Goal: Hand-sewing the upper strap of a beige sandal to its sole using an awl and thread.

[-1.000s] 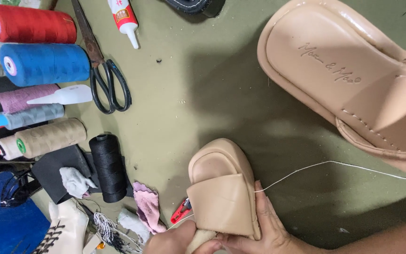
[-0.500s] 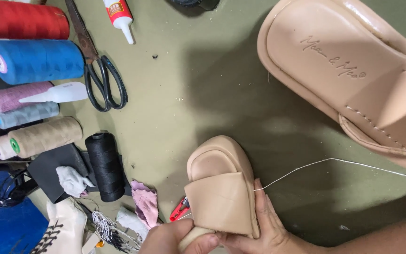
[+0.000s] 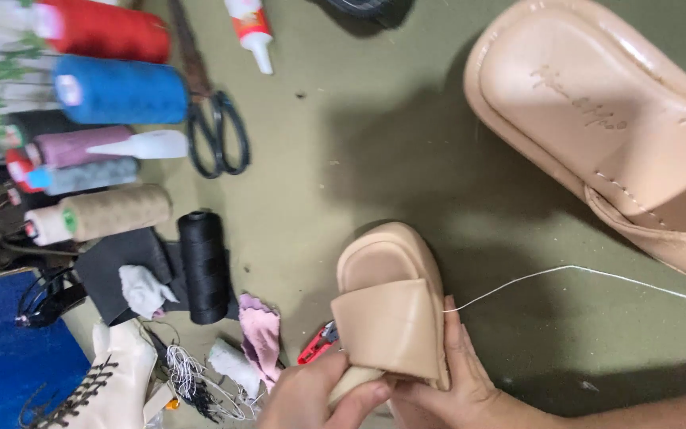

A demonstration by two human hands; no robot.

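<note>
Beige sandal (image 3: 391,318) clasped by left hand (image 3: 319,397) and right hand (image 3: 454,381) (both grips closed).

Open mat (image 3: 343,159) (spools (image 3: 121,91) leftward)

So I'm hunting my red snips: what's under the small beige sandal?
Red handles poke out from under the small beige sandal's left edge, on the green table. The blades are hidden beneath it, and both hands cover its near end.

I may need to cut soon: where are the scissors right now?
In the head view, the scissors lie upper left on the green table, just right of the blue thread spool, handles pointing toward the black spool.
</note>
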